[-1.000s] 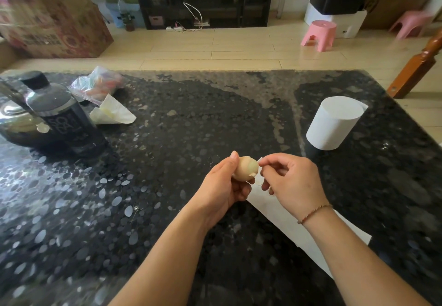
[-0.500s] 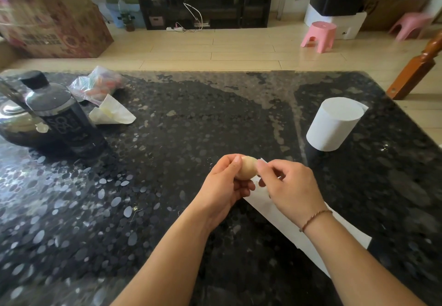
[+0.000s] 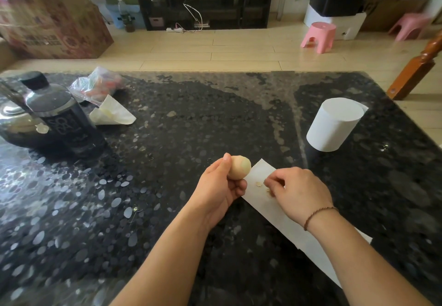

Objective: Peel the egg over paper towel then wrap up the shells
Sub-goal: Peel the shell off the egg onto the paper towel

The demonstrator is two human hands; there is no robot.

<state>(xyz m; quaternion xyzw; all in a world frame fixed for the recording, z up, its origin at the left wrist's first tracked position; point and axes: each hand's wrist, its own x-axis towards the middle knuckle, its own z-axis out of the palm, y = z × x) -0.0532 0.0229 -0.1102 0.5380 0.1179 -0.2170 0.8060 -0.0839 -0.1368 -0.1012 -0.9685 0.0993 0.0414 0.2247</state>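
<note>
While the left hand grips the egg just above the dark speckled surface, its thumb lies along the egg's left side and the fingers curl under it. Egg long axis runs roughly bottom-left to top-right, free end pointing up and away toward the far right. Shell is tan, mostly intact; a paler, faintly greenish patch shows near the exposed end. Cannot tell if that patch is bare white or membrane.

Egg sits at the left edge of the towel, a long white strip lying flat on the surface, running from its near-centre end diagonally toward the bottom right. Far end has a serrated edge.

Right hand is over the towel, palm down, fingertips bunched close together just above or on the sheet. Cannot tell whether they pinch a shell bit. Thin cord bracelet on that wrist.

Small tan shell bits lie on the towel, between egg and right fingertips.

Roll stands upright, well apart to the far right. Dark bottle, metal pot, plastic bag and crumpled paper sit far left.
</note>
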